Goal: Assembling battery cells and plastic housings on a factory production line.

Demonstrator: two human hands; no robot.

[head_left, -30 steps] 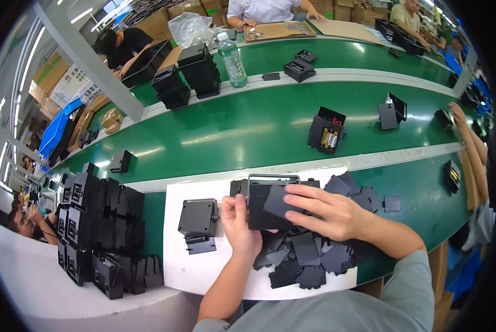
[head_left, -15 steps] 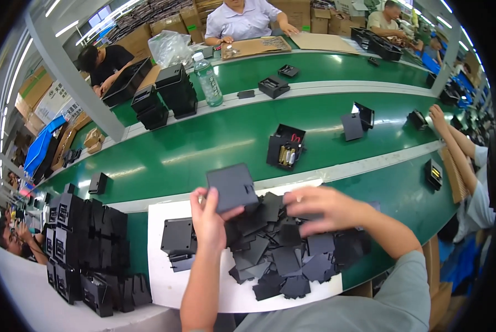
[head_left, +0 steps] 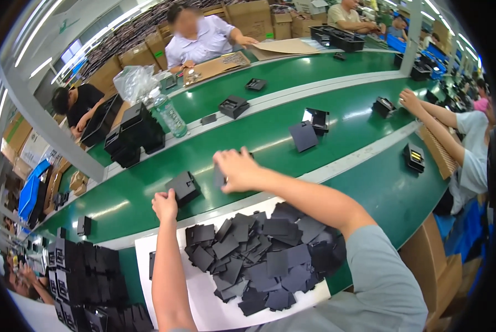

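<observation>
My left hand (head_left: 165, 205) has its fingers curled at the near left side of a closed black plastic box (head_left: 185, 188), which sits on the green conveyor belt. To its right, my right hand (head_left: 237, 170) reaches over the belt and grips another black box (head_left: 219, 178), mostly hidden under the palm and fingers. Below my arms, a heap of thin black plastic covers (head_left: 253, 252) lies on a white sheet (head_left: 195, 299). My left forearm partly hides a further black piece (head_left: 151, 264) at the sheet's left edge.
Stacked black boxes (head_left: 87, 271) stand at the lower left. Farther along the belt is an open black box (head_left: 316, 119) with its cover (head_left: 304, 136) leaning on it. A plastic bottle (head_left: 169, 113) stands on the divider. Co-workers sit across and at right.
My left hand has carried the closed box forward from above the heap onto the belt. My right hand has moved from the heap to the box on the belt. The view has shifted rightward.
</observation>
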